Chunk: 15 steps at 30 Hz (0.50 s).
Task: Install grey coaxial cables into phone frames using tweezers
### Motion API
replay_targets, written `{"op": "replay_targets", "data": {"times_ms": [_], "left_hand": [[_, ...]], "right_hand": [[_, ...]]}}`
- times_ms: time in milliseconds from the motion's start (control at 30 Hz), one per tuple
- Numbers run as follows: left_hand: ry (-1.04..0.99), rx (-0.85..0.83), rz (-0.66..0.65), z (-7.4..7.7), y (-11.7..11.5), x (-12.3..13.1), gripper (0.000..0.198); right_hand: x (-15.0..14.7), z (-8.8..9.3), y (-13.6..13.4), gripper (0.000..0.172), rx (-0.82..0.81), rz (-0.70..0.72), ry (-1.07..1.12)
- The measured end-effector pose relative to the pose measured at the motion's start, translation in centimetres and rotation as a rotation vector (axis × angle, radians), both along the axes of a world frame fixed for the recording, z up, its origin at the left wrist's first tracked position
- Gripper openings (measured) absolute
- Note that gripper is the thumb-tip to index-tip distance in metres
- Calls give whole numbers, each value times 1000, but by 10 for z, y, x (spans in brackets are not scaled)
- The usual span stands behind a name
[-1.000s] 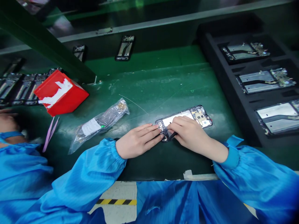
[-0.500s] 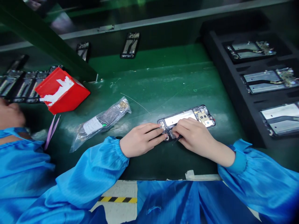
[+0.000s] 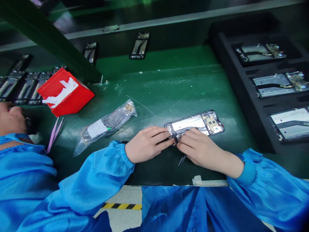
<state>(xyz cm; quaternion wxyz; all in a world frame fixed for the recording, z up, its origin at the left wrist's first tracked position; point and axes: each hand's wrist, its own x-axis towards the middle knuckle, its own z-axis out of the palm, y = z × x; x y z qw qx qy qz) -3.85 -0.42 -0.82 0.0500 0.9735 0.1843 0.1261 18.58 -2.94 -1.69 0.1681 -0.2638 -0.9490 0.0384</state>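
Head view: with dark tweezers [image 3: 182, 159] poking toward 7 o'clock, could scratch the ribbon cable [image 3: 181, 130] on one slip. Got the right hand [image 3: 201, 148] bent in from 4, with fingers bunched around them, plus the left hand [image 3: 147, 145] from 8, lightly fanned across the phone [image 3: 193, 121], 3 o'clock of centre.

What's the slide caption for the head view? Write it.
Left hand on one end of an opened smartphone, right hand over its near side, holding black tweezers.
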Motion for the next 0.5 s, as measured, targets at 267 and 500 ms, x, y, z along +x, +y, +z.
{"op": "replay_targets", "data": {"times_ms": [267,500], "left_hand": [[-4,-42,-28,-2,2,-2,30],[20,-59,-16,-2,2,0,31]], "right_hand": [[9,-2,-13,16,186,6,-128],[12,-1,-13,17,118,-37,-46]]}}
